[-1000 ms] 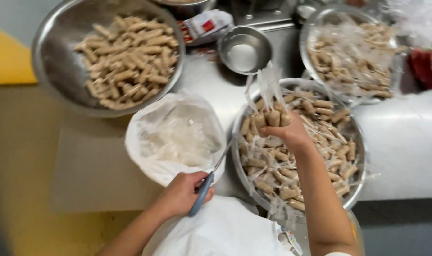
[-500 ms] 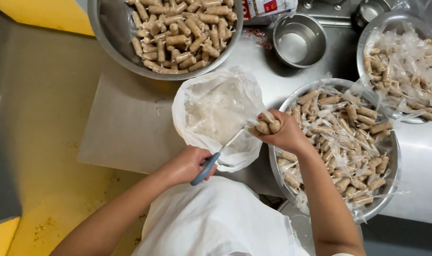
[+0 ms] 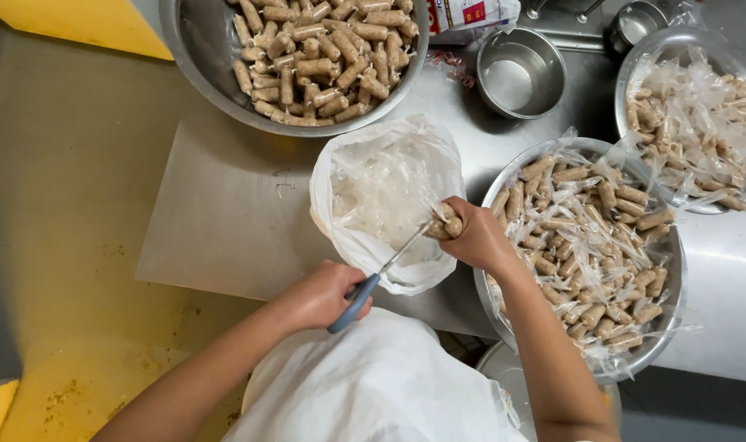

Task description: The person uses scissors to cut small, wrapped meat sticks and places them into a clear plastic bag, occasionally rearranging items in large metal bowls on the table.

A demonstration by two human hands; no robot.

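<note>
Steel counter [image 3: 487, 139], seen from above, with a flat grey board [image 3: 225, 221] laid at its near edge. An open white bag [image 3: 381, 188] stood on the board's right end. Your left hand [image 3: 324, 295] was closed round the blue handle of a knife [image 3: 365, 286], its thin blade slanting up and to the right over the bag's mouth. Your right hand [image 3: 475, 237] was clenched tight on a small bunch of rolls [image 3: 442, 225], held at the bag's right rim, with the blade tip touching or just short of them; which, the view did not settle. Just right of the bag, at the counter's near edge, a wide bowl [image 3: 677, 270] held rolls tangled in clear film. A large bowl [image 3: 193, 65] at the far edge held tidier rolls, a small empty bowl [image 3: 520, 74] stood to its right, and a further bowl [image 3: 626, 82] of film and rolls sat in the far right corner. A white apron [image 3: 373, 385] filled the near foreground.

Judged from this arrangement, the step in hand was cutting at the bunch over the bag. The next stroke called for a steady right hand and a blade kept clear of your fingers [image 3: 455, 214].
</note>
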